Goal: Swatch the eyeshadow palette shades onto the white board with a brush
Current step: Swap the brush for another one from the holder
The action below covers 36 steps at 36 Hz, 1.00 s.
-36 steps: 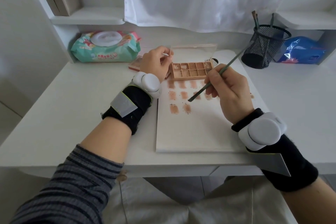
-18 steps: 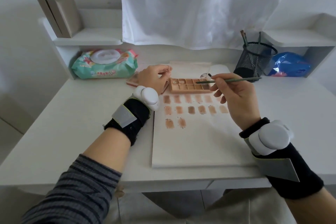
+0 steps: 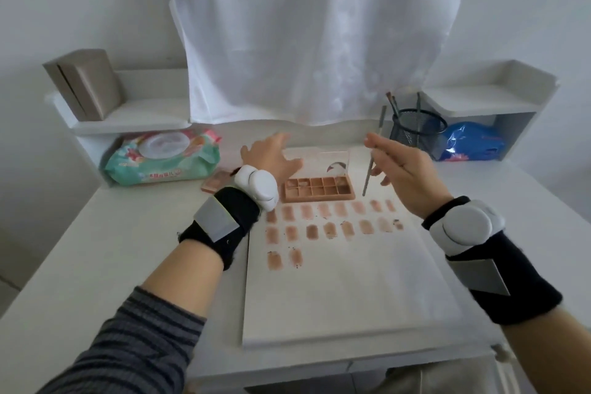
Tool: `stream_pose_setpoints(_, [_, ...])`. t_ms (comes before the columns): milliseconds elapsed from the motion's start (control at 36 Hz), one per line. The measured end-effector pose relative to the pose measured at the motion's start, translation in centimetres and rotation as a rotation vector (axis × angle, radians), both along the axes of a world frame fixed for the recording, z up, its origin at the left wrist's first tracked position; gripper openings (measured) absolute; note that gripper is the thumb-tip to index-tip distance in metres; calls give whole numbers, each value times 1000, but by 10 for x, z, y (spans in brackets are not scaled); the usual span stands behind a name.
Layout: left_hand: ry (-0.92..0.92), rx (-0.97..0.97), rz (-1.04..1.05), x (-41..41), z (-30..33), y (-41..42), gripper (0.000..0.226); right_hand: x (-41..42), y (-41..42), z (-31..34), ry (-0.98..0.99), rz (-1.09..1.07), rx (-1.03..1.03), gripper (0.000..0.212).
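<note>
Your right hand point(image 3: 406, 174), right of centre, pinches the brush point(image 3: 371, 169) nearly upright above the white board point(image 3: 335, 291); your left hand point(image 3: 271, 158) hovers with fingers spread, gripping nothing. The eyeshadow palette point(image 3: 317, 190) lies open at centre frame on the board's far edge. Row 3 holds 2 swatches point(image 3: 284, 258): steady the palette, load lightly, and place the next just right of them.

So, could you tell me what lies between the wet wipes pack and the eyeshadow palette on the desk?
In the head view, a small pink compact lies between the wet wipes pack and the eyeshadow palette; the left hand, fingers spread, hovers over that stretch too.
</note>
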<state>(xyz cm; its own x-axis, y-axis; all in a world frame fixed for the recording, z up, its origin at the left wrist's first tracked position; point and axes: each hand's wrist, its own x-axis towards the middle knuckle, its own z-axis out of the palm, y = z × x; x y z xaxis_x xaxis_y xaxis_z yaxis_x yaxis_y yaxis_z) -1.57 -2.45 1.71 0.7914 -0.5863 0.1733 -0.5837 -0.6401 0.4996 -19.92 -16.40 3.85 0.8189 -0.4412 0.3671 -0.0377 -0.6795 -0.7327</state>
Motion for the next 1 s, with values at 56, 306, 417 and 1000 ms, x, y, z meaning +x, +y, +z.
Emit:
stream_pose_setpoints(56, [-38,-49,-67,-5,13,-11,58,5,-7,7,-62,-47,-15,38])
stream_pose_setpoints(306, [27,-216,-325,-24,56,-91,54,14,-61,37,-350,-256,-26,11])
stream_pose_setpoints(417, [160,-223,-334,-35,64,-120,42,15,-84,46,-365,-322,-41,14])
stream_pose_setpoints(1000, [369,-386,-260,-29,36,-200,47,45,-126,28,411,-331,-504,21])
